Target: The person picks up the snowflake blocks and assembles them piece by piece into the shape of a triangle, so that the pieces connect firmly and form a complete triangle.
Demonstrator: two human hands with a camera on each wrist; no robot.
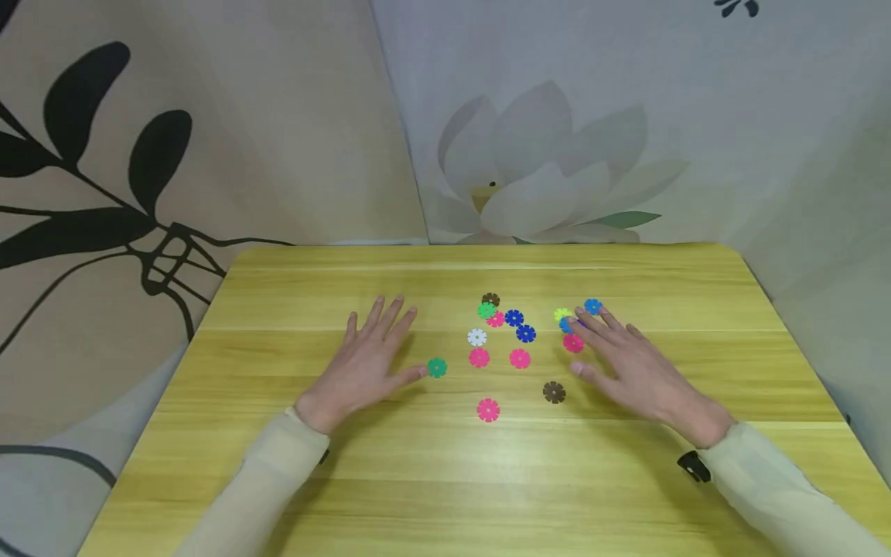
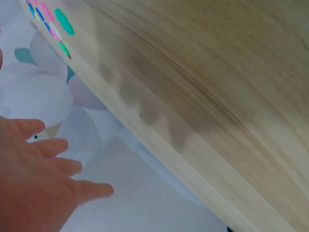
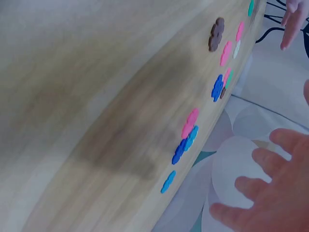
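Observation:
Several flat, notched plastic discs lie scattered over the middle of the wooden table [image 1: 418, 480]. My left hand [image 1: 358, 367] is held above the table with fingers spread, its thumb tip nearest a green disc [image 1: 437, 367]. Over on the right, my right hand [image 1: 636, 371] hovers with fingers extended, partly covering a cluster with a yellow disc [image 1: 561, 314], a pink disc [image 1: 574, 343] and a light blue disc [image 1: 593, 306]. Both wrist views show the hands raised off the surface, holding nothing. Below the right thumb lies a brown disc [image 1: 554, 392].
Between the hands are a white disc [image 1: 476, 337], dark blue discs [image 1: 525, 333] and more pink discs [image 1: 488, 410]. A bright green disc [image 1: 486, 310] overlaps its neighbours near the back. Behind the table's far edge stands a wall covering [image 1: 313, 170] with printed leaves and a flower.

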